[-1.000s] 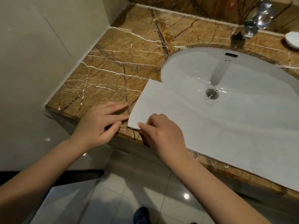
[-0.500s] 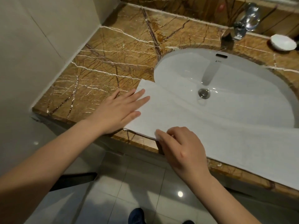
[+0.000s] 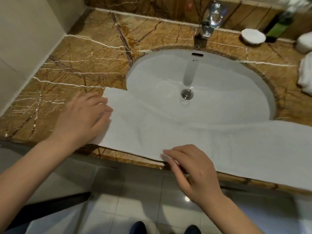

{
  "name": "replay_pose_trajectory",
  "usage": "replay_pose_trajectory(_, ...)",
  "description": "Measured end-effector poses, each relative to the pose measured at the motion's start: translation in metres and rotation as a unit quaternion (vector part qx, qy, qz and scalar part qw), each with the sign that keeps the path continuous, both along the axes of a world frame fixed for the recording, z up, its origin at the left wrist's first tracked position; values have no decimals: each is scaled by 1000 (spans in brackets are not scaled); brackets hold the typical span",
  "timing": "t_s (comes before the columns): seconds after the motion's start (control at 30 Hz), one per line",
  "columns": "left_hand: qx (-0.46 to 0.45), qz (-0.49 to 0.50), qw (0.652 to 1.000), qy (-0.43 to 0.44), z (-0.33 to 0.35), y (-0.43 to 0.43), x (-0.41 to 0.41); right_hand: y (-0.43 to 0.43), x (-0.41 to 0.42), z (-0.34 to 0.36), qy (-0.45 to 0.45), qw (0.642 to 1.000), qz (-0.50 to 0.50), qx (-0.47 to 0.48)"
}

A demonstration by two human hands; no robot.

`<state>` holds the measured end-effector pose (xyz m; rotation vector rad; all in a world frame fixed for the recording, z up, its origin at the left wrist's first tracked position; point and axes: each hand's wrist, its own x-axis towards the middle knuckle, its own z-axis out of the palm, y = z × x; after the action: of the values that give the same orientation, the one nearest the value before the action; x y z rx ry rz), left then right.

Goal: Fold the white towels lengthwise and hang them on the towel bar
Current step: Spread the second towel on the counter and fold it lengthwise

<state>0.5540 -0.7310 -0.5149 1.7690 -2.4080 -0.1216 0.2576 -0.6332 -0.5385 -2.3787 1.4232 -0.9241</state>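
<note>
Two shoe tips (image 3: 192, 229) at bottom edge, on grey floor tiles (image 3: 128, 196). Right hand (image 3: 190, 169) at front edge of marble counter (image 3: 81, 65), fingers curled loosely, fingertips (image 3: 166, 153) touching near long edge of white towel (image 3: 219, 142); pinching or just pressing: cannot tell. Left hand (image 3: 84, 119) open, palm down, fingers spread flat across towel's left short end, heel of hand on bare marble. Towel lying as long flat strip along counter front, left end on marble just left of the basin, middle sagging over front part of oval white sink (image 3: 219, 85), right end running off frame on counter. Chrome drain plug (image 3: 187, 94) in basin beyond towel, uncovered. Overflow slot (image 3: 197, 54) on back wall of basin. Chrome faucet (image 3: 210, 22) on back ledge, blurred. Round white dish (image 3: 253, 36) right of faucet, green bottle (image 3: 276, 29) just beside it. More rolled white cloths (image 3: 305, 65) at far right edge, partly cut off. Beige wall (image 3: 25, 39) at left.
</note>
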Motion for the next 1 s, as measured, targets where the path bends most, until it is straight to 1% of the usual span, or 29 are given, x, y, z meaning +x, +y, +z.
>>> replay_pose_trajectory(0.07, -41, 22, 997, 66, 3, 3, -39, -8, -23, 11, -22, 995, -95, -3)
replay_pose_trajectory(0.13, -13, 19, 995, 100, -2, 5, -80, -17, -60, 15, 12, 977, -212, 14)
replay_pose_trajectory(0.2, 44, 5, 996, 77, -11, 7, -107, -20, -105, 12, 92, 941, -315, 82)
replay_pose_trajectory(0.27, 70, 0, 997, 15, -23, 8, -114, -15, -140, 7, 168, 891, -371, 201)
replay_pose_trajectory(0.3, 70, 7, 997, -8, -28, 10, -113, -9, -151, 3, 191, 874, -375, 242)
replay_pose_trajectory(0.33, 67, 18, 997, -21, -32, 12, -110, -4, -158, 1, 204, 866, -374, 263)
replay_pose_trajectory(0.4, 68, 37, 997, -27, -33, 21, -106, 6, -162, 0, 212, 859, -377, 273)
replay_pose_trajectory(0.47, 72, 54, 996, -26, -32, 28, -105, 13, -159, 0, 208, 857, -384, 275)
replay_pose_trajectory(0.63, 75, 78, 994, -15, -31, 35, -101, 10, -167, -1, 193, 863, -389, 257)
replay_pose_trajectory(0.77, 67, 125, 990, -16, -30, 43, -89, 13, -192, -3, 199, 847, -421, 255)
replay_pose_trajectory(1.0, 68, 123, 990, -29, -29, 42, -90, 14, -193, -7, 206, 846, -422, 252)
